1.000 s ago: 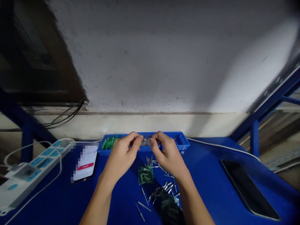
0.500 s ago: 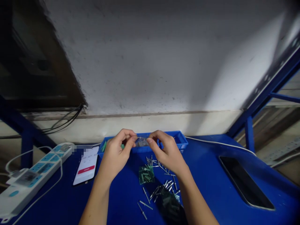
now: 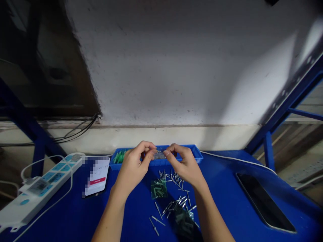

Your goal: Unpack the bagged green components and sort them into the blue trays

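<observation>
My left hand [image 3: 138,159] and my right hand [image 3: 180,161] are raised over the long blue tray [image 3: 163,162] at the back of the table. Thumb and fingers of each are pinched on opposite sides of a small clear plastic bag [image 3: 158,154], whose lower part overlaps the tray in view. Green plastic wall plugs [image 3: 119,156] fill the tray's left end. Below my hands lie loose silver blind rivets [image 3: 180,201], a green bag [image 3: 158,189] with short pieces in it, and a second, darker bag [image 3: 185,222] in shadow, partly beside my right forearm.
A white power strip [image 3: 42,188] with cables and a lit phone [image 3: 97,183] are on the left. A dark phone-like device [image 3: 264,201] lies on the right. Behind the blue table [image 3: 222,208] stands a wall [image 3: 161,84], with blue frame posts at both sides.
My hands have drawn slightly closer together with the clear bag between them. The whole view has shifted a little, so the table things appear slightly lower and the left ones further right.
</observation>
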Action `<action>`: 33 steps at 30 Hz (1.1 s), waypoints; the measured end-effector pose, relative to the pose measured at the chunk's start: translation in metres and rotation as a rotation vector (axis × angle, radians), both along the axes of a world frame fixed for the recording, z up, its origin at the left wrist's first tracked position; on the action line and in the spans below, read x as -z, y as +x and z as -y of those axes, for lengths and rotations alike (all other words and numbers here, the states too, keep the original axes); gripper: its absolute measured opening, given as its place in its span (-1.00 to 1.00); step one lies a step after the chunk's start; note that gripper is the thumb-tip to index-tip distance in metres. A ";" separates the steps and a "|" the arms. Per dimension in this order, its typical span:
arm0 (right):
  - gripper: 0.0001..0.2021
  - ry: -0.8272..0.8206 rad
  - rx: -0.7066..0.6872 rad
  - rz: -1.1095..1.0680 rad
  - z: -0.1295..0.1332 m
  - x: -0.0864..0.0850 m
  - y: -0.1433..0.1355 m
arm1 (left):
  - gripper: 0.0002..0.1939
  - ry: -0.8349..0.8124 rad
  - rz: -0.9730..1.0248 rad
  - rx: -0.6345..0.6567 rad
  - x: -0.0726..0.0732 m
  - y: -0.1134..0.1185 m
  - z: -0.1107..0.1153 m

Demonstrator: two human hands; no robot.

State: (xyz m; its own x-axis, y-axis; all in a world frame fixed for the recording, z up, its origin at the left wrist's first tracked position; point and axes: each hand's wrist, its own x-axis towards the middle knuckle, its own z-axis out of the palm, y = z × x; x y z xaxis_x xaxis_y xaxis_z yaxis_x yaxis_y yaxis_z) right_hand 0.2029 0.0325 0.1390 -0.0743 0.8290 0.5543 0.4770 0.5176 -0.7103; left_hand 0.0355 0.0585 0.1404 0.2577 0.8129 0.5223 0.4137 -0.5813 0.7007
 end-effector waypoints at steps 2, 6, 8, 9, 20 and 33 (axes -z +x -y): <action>-0.78 0.013 0.045 0.017 -0.001 0.000 0.008 | -0.80 -0.036 -0.032 -0.003 0.001 0.001 -0.003; -0.84 -0.052 0.377 0.102 -0.014 0.015 0.045 | -0.70 -0.167 -0.269 0.044 0.022 0.004 -0.015; -0.80 -0.201 0.561 0.160 -0.024 0.029 0.068 | -0.67 -0.240 -0.428 0.051 0.043 0.006 -0.020; -0.76 -0.271 0.633 0.184 -0.028 0.036 0.079 | -0.67 -0.282 -0.501 0.038 0.056 0.007 -0.020; -0.82 -0.193 0.600 -0.059 0.001 0.120 0.066 | -0.74 -0.218 -0.597 -0.289 0.131 -0.004 0.014; -0.80 -0.367 0.170 -0.081 0.019 0.125 0.005 | -0.87 -0.143 -0.063 0.004 0.136 0.002 0.023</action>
State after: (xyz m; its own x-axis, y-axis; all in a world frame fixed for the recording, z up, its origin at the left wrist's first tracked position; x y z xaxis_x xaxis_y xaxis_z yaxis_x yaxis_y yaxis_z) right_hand 0.2076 0.0136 0.0143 0.1120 0.9695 0.2181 0.4689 0.1419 -0.8718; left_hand 0.0374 0.0355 0.0045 0.2899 0.8765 0.3844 0.4569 -0.4796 0.7491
